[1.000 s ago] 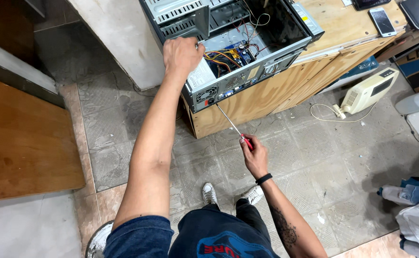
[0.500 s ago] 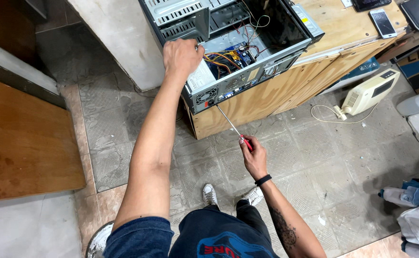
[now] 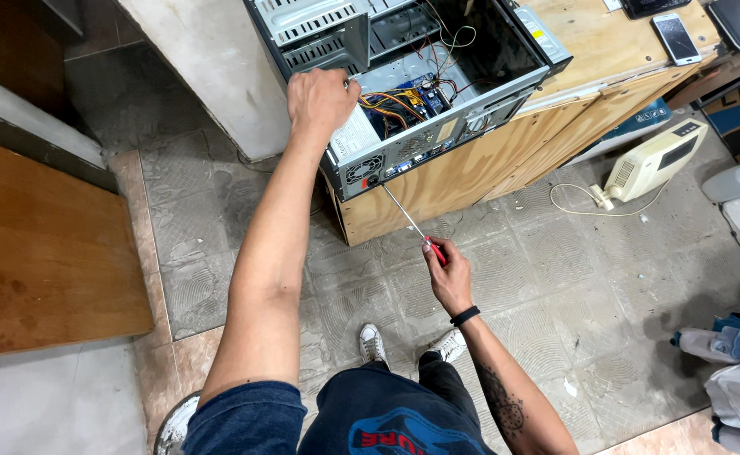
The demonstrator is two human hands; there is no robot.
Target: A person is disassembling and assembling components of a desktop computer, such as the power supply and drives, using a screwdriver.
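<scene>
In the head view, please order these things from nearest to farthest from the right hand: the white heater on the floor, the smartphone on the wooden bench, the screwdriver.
From the right hand:
1. Screwdriver: held in this hand, its shaft pointing up to the computer case.
2. White heater: on the floor, to the right.
3. Smartphone: on the wooden bench, far upper right.

A phone (image 3: 676,38) lies on the plywood bench (image 3: 606,50), with a cream heater (image 3: 655,158) on the tiled floor (image 3: 572,278) beside it.

left hand (image 3: 322,99) on open computer case (image 3: 404,93), right hand (image 3: 447,274) holding screwdriver (image 3: 412,221)
</scene>
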